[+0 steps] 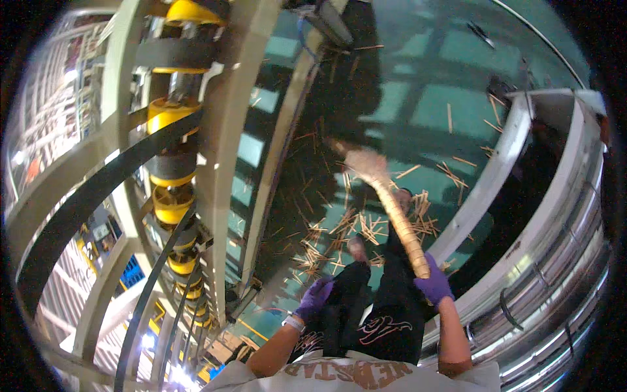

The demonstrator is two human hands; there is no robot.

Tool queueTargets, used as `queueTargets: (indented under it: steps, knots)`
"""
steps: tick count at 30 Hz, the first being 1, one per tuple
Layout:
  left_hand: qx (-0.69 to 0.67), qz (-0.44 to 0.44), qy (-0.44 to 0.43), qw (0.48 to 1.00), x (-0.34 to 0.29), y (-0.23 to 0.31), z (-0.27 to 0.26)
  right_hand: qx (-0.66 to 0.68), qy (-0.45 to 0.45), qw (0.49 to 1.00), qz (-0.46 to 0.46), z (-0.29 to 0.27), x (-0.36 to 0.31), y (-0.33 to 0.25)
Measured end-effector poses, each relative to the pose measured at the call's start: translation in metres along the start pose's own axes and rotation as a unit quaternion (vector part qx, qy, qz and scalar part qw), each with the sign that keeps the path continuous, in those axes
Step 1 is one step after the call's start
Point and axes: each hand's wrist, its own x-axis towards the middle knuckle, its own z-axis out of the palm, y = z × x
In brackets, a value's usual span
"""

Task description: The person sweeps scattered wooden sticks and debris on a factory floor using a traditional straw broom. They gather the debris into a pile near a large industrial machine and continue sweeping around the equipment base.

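In my right hand point(434, 281), gloved in purple, is the end of a tan broom point(400, 222) whose handle has spiral bands around it. The broom slants away over the floor, and its far end is pale and smeared by motion, so its bristles cannot be made out. My left hand point(316, 295), in a purple glove too, rests by my left thigh with nothing seen in it; its fingers look loosely extended. Many thin wooden sticks point(372, 227) lie in loose heaps on the green floor around my feet and the broom.
To the left stands a pale metal frame point(228, 150) with a row of yellow and black rollers point(171, 117). A grey curved-looking machine housing point(555, 196) with shiny pipes point(535, 287) borders the right side. Scattered sticks point(449, 117) lie farther off on the green floor point(418, 104).
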Motion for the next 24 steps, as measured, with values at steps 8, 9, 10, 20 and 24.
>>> queueTargets:
  steps: [8,9,10,20,24]
  knots:
    - [-0.117,-0.127,-0.079,0.982,-0.018,-0.037,0.002,-0.074,0.235,0.961,-0.122,-0.095,0.190,-0.116]
    - [-0.135,-0.147,-0.074,0.977,-0.018,-0.049,0.009,-0.087,0.241,0.965,-0.058,-0.105,0.208,-0.159]
    - [-0.151,-0.166,-0.070,0.972,-0.019,-0.066,0.020,-0.091,0.248,0.963,-0.059,-0.106,0.226,-0.178]
    - [-0.074,-0.028,-0.088,0.993,-0.048,-0.109,0.015,-0.313,0.044,0.949,-0.012,0.118,0.162,-0.096]
    - [-0.006,-0.072,-0.091,0.993,-0.059,-0.146,0.004,-0.327,-0.007,0.945,-0.032,0.100,0.102,-0.078]
